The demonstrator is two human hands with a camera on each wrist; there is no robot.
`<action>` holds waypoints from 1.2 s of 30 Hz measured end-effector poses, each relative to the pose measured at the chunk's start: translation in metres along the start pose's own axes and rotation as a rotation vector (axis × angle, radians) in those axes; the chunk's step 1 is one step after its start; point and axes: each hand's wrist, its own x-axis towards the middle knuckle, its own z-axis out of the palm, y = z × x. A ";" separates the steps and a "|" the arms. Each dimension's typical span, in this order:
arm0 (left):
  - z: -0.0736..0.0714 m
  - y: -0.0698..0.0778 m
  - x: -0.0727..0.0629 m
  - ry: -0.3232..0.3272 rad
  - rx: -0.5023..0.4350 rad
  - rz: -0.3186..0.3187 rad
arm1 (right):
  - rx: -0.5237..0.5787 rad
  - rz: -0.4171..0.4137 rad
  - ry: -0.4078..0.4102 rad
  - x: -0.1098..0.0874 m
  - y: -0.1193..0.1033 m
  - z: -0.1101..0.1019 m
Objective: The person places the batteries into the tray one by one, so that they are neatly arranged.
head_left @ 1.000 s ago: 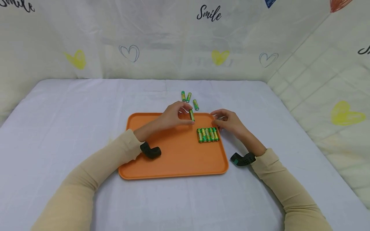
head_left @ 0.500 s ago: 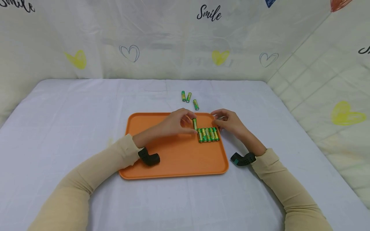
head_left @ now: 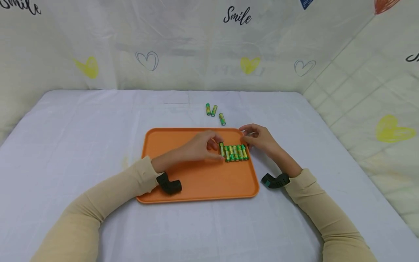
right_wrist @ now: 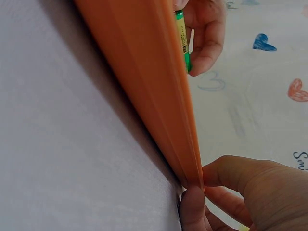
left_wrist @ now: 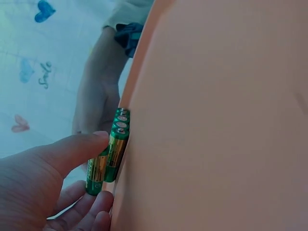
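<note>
My left hand [head_left: 202,146] pinches a green and yellow battery [head_left: 222,149] by its ends, over the orange tray [head_left: 196,187]. The held battery [left_wrist: 97,171] is upright in the left wrist view, between thumb and fingertips. Beside it, to the right in the head view, a row of several similar batteries [head_left: 235,153] lies side by side near the tray's right edge. Whether the held battery touches the row or the tray, I cannot tell. My right hand [head_left: 260,138] grips the tray's far right corner; in the right wrist view its thumb and fingers clasp the tray rim [right_wrist: 195,144].
Beyond the tray's far edge, a loose battery [head_left: 207,109], a second battery [head_left: 214,110] and a third battery [head_left: 222,119] lie on the white cloth [head_left: 131,233]. A printed backdrop [head_left: 183,32] rises behind the table. Each wrist wears a black band.
My left hand has brought the battery from the tray's far part towards me and slightly right, down to the left end of the row. The right hand stays at the corner.
</note>
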 end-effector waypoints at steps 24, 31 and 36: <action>0.010 -0.002 0.002 0.001 0.143 0.005 | -0.007 0.010 0.000 0.000 -0.001 0.001; 0.009 -0.003 0.003 -0.017 0.130 0.002 | -0.008 0.013 0.001 0.000 -0.001 0.001; 0.008 -0.004 0.004 -0.018 0.082 -0.003 | -0.009 0.016 0.004 0.000 -0.001 0.001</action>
